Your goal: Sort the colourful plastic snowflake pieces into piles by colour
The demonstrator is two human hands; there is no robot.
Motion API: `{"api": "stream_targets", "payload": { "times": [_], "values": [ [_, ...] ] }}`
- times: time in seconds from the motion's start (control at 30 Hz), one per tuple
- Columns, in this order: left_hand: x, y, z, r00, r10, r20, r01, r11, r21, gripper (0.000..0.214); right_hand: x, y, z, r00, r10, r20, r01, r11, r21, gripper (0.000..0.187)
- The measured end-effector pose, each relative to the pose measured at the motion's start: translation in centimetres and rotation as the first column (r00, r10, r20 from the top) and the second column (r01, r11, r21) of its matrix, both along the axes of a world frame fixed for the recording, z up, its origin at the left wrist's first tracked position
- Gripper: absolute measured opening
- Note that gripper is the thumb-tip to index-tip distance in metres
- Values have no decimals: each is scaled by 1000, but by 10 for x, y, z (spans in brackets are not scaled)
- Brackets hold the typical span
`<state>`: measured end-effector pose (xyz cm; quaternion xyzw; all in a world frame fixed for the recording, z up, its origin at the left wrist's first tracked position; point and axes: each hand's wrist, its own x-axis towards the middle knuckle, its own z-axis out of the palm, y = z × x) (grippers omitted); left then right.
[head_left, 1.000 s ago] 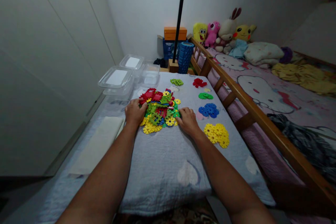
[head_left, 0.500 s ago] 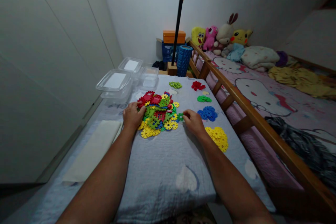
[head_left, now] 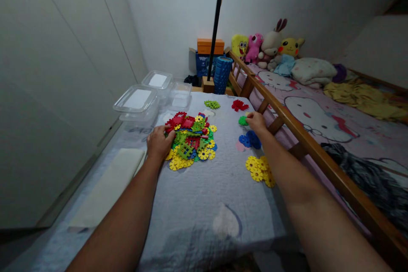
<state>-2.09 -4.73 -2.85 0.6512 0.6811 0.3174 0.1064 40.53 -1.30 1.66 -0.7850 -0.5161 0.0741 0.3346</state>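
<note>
Right fingers (head_left: 252, 116) curl at the sorted green pile (head_left: 242, 121), grip hard to see; left fingers (head_left: 160, 130), apart, touch the unsorted heap (head_left: 191, 140).

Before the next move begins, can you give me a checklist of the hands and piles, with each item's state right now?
1. Left hand at the mixed pile: ok, at its left edge.
2. Right hand at the green discs: ok, fingertips beside them.
3. Right hand free of any piece: cannot tell, fingertips too small to read.
4. Green discs apart from the red pieces: ok, cloth shows between.
5. Yellow discs fully in view: not ok, the right forearm covers part.
</note>
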Motion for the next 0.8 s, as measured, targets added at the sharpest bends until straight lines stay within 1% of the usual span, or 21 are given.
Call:
{"api": "stream_targets", "payload": {
  "times": [0.13,0.23,0.33,0.47,0.57,0.67,0.8],
  "values": [
    [0,-1,1,1000,-4,0,4,1000,8,39,0,11,-8,998,-13,60,16,999,-48,11],
    [0,-2,2,1000,-10,1,10,1000,9,39,-2,14,-11,994,-34,101,43,995,-92,11],
    [0,-3,3,1000,-8,-3,8,1000,1,38,-1,11,-10,992,-30,120,43,994,-104,13],
    [1,-2,2,1000,-3,-7,3,1000,-6,38,10,-4,-5,991,-10,132,20,997,-69,19],
    [0,-1,1,1000,-8,-12,8,1000,-10,39,21,-20,-1,986,99,131,-89,993,-79,20],
    [0,0,0,1000,-9,-20,9,1000,-5,39,28,-36,1,967,233,106,-216,965,-151,18],
    [-1,0,2,1000,-8,-18,7,1000,-15,39,31,-53,-1,951,292,105,-265,940,-213,14]
  ]
}}
